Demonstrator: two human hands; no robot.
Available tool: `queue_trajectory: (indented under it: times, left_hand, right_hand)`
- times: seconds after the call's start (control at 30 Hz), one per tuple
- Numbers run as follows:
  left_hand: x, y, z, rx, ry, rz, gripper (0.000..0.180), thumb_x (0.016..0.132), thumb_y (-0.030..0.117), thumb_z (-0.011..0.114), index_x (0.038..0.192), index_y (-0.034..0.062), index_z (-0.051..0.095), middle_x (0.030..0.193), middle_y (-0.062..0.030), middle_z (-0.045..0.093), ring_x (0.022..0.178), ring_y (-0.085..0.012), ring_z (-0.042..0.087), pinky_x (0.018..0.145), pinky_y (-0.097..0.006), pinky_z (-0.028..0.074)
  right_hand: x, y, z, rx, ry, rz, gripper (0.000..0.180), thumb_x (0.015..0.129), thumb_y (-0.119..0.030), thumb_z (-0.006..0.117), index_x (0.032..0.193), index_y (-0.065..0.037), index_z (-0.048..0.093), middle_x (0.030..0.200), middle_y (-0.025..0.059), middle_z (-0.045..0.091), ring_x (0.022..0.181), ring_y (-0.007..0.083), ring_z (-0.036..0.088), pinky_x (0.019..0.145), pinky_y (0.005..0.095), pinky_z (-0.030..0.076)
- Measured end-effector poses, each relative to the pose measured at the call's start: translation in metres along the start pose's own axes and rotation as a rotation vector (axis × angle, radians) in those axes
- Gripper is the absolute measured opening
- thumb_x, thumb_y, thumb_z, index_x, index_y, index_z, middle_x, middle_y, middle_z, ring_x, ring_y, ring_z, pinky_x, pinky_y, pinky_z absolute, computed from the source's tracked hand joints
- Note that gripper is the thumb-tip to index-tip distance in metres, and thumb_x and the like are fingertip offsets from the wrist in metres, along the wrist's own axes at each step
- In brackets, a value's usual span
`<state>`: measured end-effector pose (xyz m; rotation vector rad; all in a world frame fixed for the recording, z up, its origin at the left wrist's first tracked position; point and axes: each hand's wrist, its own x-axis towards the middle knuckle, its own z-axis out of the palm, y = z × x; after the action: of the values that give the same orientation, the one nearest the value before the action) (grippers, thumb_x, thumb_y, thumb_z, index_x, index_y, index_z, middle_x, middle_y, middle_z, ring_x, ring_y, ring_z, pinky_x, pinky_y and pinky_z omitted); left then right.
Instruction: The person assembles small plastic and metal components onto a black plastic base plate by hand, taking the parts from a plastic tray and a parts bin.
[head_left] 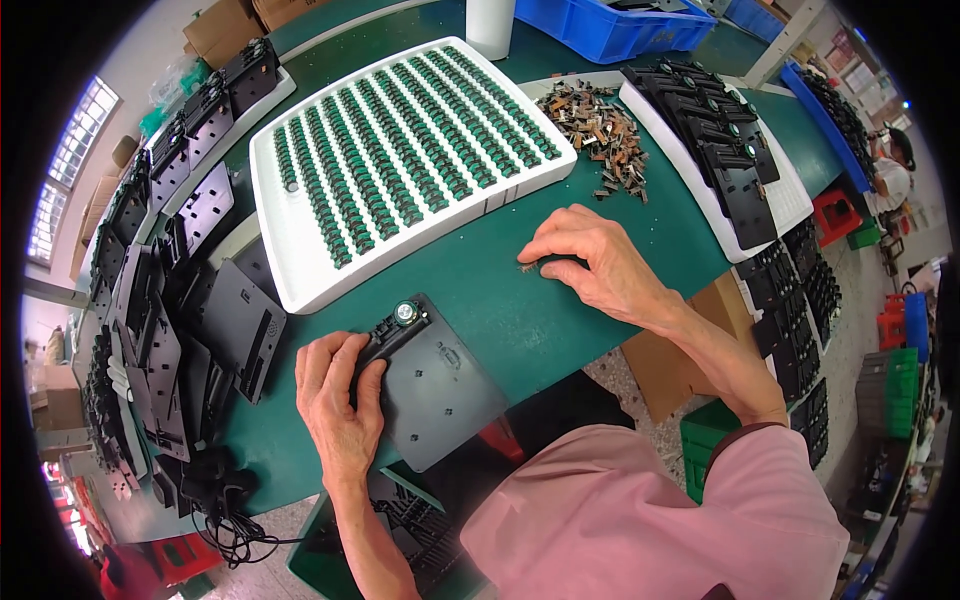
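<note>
My left hand point(340, 400) is closed round the raised black bar along one edge of a flat black plastic panel point(440, 400). A round silver-and-green part point(405, 313) sits at the far end of that bar. The panel lies tilted at the table's near edge, its face dotted with small pegs. To the right, my right hand point(590, 262) is just above the green table point(500, 330), thumb and forefinger pinched together. A tiny brownish piece point(526, 266) shows at their tips, too small to name exactly.
A white foam tray point(275, 240) holds rows of green-and-black parts. Beyond my right hand lies a pile of small metal-and-brown pieces point(605, 135). Black panels are stacked at left point(240, 320) and on white foam at right point(735, 185). A blue bin point(610, 35) stands at the back.
</note>
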<state>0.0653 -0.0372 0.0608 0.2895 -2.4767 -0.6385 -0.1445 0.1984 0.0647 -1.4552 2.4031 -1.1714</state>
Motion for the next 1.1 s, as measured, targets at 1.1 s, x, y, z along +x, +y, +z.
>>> queue_trajectory:
  times: [1.1]
  left_hand:
    - [0.001,-0.002,0.001,-0.017,0.027,0.034,0.028,0.075,0.001,0.076,0.101,-0.0013,0.068,0.097,-0.0103,0.063,0.087,-0.0295,0.057,0.079,-0.039,0.047]
  right_hand:
    - [0.001,-0.013,0.014,-0.383,0.133,-0.171,0.010,0.085,-0.003,0.070,0.095,-0.003,0.069,0.082,0.0078,0.062,0.078,0.0266,0.060,0.067,0.0386,0.049]
